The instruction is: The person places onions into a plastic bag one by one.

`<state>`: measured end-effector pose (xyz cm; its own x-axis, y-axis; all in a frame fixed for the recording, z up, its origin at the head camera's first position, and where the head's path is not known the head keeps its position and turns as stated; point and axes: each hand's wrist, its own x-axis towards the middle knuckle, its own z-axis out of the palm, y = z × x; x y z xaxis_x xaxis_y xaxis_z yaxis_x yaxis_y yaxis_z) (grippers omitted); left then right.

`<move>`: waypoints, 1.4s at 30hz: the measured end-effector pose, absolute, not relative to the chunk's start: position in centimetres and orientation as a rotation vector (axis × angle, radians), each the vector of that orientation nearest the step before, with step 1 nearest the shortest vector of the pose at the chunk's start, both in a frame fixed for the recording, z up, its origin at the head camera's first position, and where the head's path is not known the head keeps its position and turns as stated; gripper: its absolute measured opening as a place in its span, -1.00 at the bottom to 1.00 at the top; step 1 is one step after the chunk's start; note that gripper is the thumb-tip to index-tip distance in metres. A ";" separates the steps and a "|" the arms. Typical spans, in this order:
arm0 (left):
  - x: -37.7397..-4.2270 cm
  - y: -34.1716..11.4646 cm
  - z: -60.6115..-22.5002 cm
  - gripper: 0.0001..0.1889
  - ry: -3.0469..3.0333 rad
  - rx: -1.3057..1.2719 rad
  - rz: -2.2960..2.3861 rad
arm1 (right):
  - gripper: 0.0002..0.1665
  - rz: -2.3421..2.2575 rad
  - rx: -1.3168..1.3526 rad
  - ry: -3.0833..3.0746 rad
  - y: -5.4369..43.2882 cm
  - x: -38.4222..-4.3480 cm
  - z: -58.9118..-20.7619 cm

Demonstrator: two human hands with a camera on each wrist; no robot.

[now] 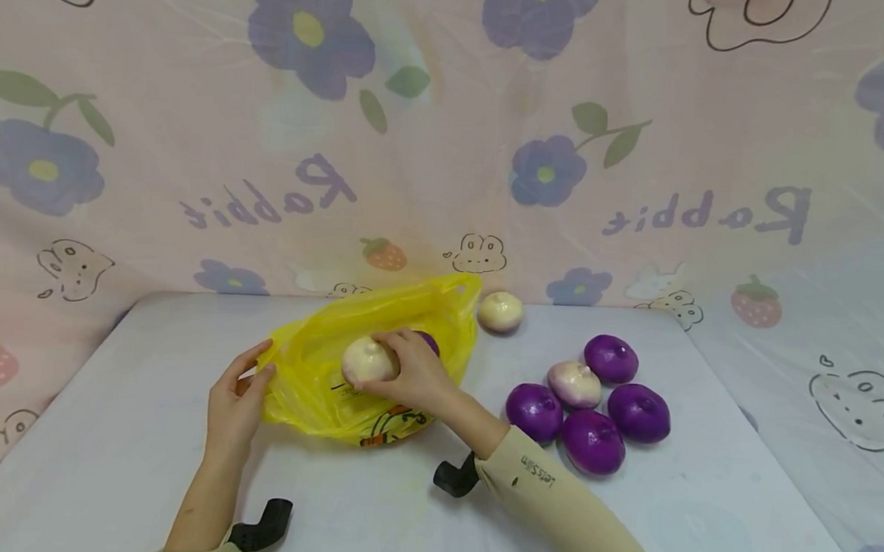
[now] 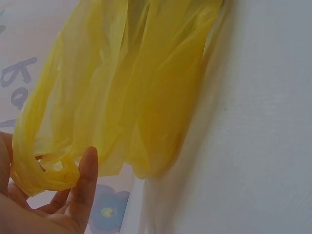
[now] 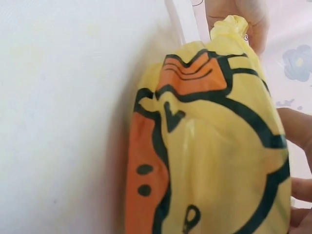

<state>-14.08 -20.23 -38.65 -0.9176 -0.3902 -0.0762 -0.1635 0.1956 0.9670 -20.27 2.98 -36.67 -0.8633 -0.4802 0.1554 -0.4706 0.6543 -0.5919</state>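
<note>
A yellow plastic bag lies spread with its mouth facing up on the white table. My left hand pinches the bag's left edge between thumb and fingers; the left wrist view shows the gathered handle in that grip. Over the bag's mouth, my right hand grips a white onion from its right side. Part of a purple onion shows inside the bag behind the right hand. In the right wrist view the bag's printed front hides most of that hand.
Right of the bag sit several purple onions grouped round a white onion. Another white onion stands by the bag's back right corner. A patterned cloth hangs behind the white table.
</note>
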 end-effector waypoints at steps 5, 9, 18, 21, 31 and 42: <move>-14.1 -20.1 -38.7 -0.54 -2.277 0.543 -1.802 | -0.15 -0.902 -0.817 2.821 3.0 -20.1 -37.1; -14.2 -20.0 -38.7 -0.54 -2.274 0.547 -1.802 | -0.14 -0.820 -0.846 2.812 3.1 -20.0 -37.3; -14.2 -20.0 -38.8 -0.54 -2.287 0.552 -1.790 | -0.13 -0.788 -0.881 2.792 3.2 -19.9 -37.4; -14.2 -19.9 -38.8 -0.54 -2.291 0.561 -1.793 | -0.11 -0.794 -0.888 2.781 3.3 -19.9 -37.4; -14.1 -19.9 -38.7 -0.53 -2.282 0.552 -1.805 | -0.20 -0.917 -0.829 2.755 4.9 -20.1 -36.7; -14.1 -19.9 -38.6 -0.53 -2.282 0.559 -1.808 | -0.37 -1.211 -0.825 2.721 7.2 -20.6 -35.5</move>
